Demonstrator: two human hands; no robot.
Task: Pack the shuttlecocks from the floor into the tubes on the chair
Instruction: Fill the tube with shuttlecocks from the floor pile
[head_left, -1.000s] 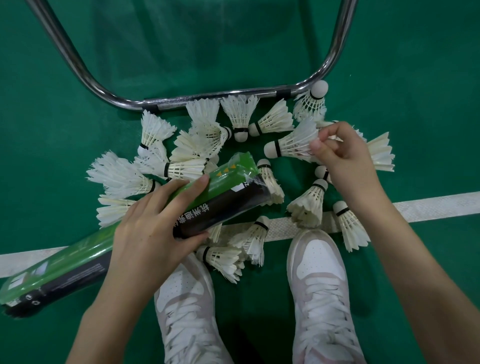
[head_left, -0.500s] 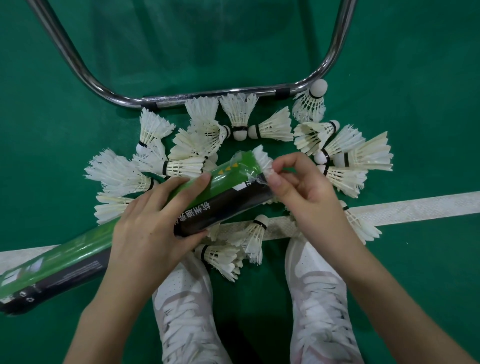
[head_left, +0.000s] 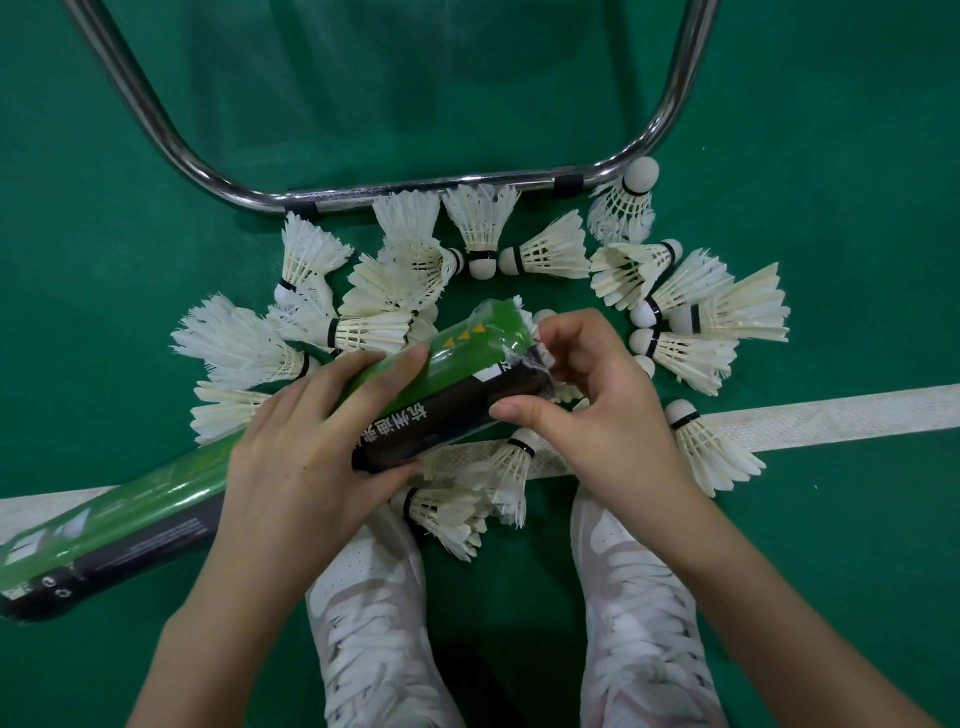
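chinese lettering on tube (head_left: 447, 410)

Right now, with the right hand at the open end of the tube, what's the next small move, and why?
Probably push the shuttlecock deeper with the right hand: its feathers poke out of the tube mouth, while the left hand steadies the tube.

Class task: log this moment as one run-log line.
left hand: grips tube | right hand: at tube mouth, feeding shuttlecock | floor: shuttlecocks remain
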